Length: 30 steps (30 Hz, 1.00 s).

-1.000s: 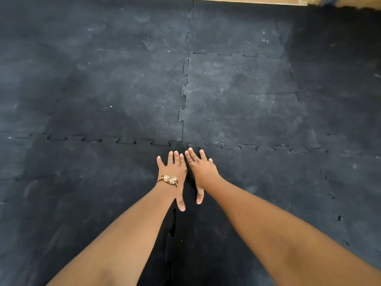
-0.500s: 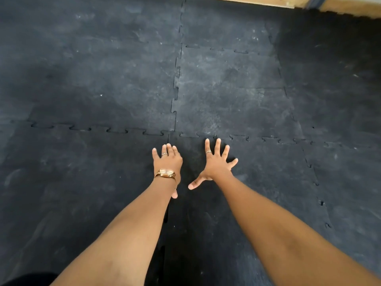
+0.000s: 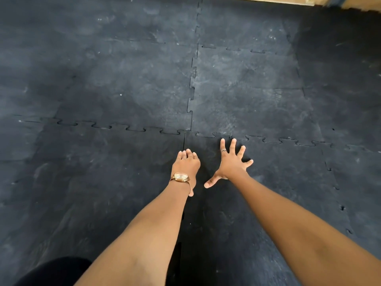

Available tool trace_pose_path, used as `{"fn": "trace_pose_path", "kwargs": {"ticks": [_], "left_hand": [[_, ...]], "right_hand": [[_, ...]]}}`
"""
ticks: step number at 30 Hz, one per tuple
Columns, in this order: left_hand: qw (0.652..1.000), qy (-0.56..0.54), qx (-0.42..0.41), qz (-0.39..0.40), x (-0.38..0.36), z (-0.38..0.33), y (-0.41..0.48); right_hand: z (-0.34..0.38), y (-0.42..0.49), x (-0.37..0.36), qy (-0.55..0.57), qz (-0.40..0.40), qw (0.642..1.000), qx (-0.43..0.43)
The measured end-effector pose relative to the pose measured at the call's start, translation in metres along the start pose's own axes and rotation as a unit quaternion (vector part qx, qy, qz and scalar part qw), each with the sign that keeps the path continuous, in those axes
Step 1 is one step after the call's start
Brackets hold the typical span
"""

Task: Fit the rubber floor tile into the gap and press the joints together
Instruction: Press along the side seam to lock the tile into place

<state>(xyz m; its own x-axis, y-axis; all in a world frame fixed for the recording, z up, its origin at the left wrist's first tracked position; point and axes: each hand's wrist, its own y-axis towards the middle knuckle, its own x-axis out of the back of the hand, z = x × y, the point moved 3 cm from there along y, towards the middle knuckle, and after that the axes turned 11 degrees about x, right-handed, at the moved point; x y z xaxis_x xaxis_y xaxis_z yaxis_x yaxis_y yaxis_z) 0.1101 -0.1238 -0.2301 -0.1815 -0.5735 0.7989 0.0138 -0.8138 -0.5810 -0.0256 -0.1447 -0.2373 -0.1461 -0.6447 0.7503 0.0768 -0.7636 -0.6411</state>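
A black rubber floor tile (image 3: 268, 193) with jigsaw edges lies flat in front of me among matching tiles. Its far toothed joint (image 3: 268, 140) runs left to right just beyond my fingers. Its left seam (image 3: 184, 145) runs toward me and passes under my left arm; lower down this seam shows dark gaps. My left hand (image 3: 186, 165), with a gold watch at the wrist, rests on the floor over that seam with fingers together. My right hand (image 3: 229, 165) presses flat on the tile with fingers spread wide, just short of the far joint. Neither hand holds anything.
Interlocking black tiles (image 3: 123, 89) cover the floor all around. A pale wooden edge (image 3: 268, 0) borders the floor at the top right. The tile's right-hand seam (image 3: 338, 188) shows small open notches. My dark-clothed knee (image 3: 51, 271) shows at the bottom left.
My hands, side by side a second ago, have drawn apart. The right hand slid right along the far joint and spread its fingers. The left hand has stayed on the seam.
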Motion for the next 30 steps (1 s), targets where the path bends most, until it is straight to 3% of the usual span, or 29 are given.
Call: {"fn": "trace_pose_path", "kwargs": {"ticks": [6, 13, 22, 26, 30], "left_hand": [[0.997, -0.082, 0.012, -0.001, 0.001, 0.004, -0.012], [0.995, -0.042, -0.058, 0.074, -0.025, 0.019, -0.041], [0.988, 0.073, -0.131, 0.024, -0.039, 0.029, -0.044], [0.994, 0.049, -0.091, -0.020, -0.058, 0.020, -0.046], [0.993, 0.034, -0.109, 0.010, -0.056, 0.027, -0.045]], "right_hand": [[0.027, -0.019, -0.012, 0.057, 0.002, 0.998, -0.020], [0.055, -0.071, -0.063, 0.050, 0.105, 0.992, 0.054], [0.059, -0.087, -0.079, 0.022, 0.084, 0.994, 0.063], [0.061, -0.085, -0.082, 0.017, 0.061, 0.997, 0.053], [0.064, -0.086, -0.083, 0.014, 0.050, 0.998, 0.047]]}}
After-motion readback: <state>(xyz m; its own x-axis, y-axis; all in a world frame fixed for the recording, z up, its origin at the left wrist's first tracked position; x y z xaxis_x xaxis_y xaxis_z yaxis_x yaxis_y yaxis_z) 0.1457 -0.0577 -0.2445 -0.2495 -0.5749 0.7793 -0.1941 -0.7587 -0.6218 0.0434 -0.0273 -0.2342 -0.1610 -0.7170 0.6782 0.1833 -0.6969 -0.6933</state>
